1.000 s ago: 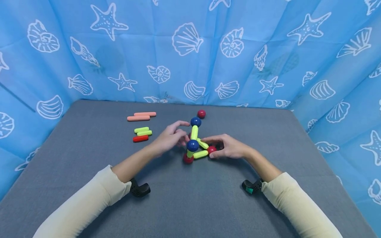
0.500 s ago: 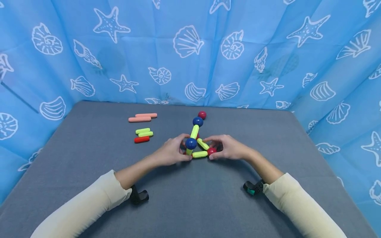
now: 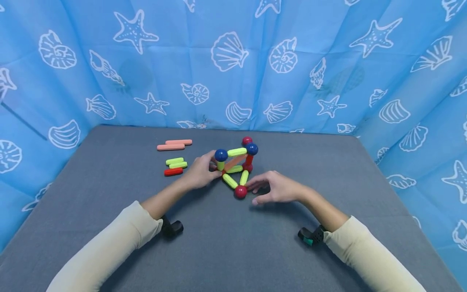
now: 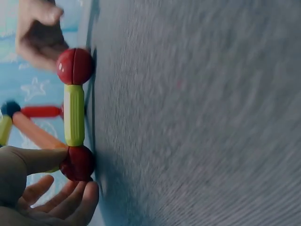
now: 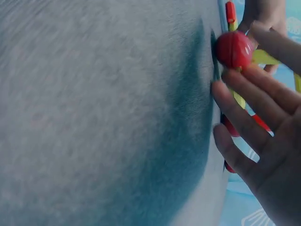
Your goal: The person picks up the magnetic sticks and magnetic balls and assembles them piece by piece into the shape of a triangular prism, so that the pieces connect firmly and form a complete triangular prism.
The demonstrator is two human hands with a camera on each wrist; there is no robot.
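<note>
A structure of magnetic rods and balls stands on the table. Its triangular base has lime rods and red balls, among them a front ball (image 3: 240, 192) and a back ball (image 3: 247, 166). Two raised blue balls (image 3: 221, 155) are joined by a lime rod (image 3: 237, 152). A red rod (image 3: 249, 159) stands under the right one, and an orange rod (image 3: 236, 162) slants across. My left hand (image 3: 200, 172) pinches the left base ball (image 4: 78, 163) between thumb and fingers. My right hand (image 3: 279, 186) has loosely extended fingers beside the front ball; contact is unclear.
Two salmon rods (image 3: 171, 147), two short lime rods (image 3: 178, 165) and a red rod (image 3: 173, 171) lie to the left. A loose red ball (image 3: 247, 140) sits behind the structure. A blue shell-patterned curtain (image 3: 233, 81) hangs beyond the grey tabletop (image 3: 233, 251).
The structure has turned, bringing the right base ball round to the front and the red and orange rods into view. My left hand has gripped a base ball; my right hand has released its ball.
</note>
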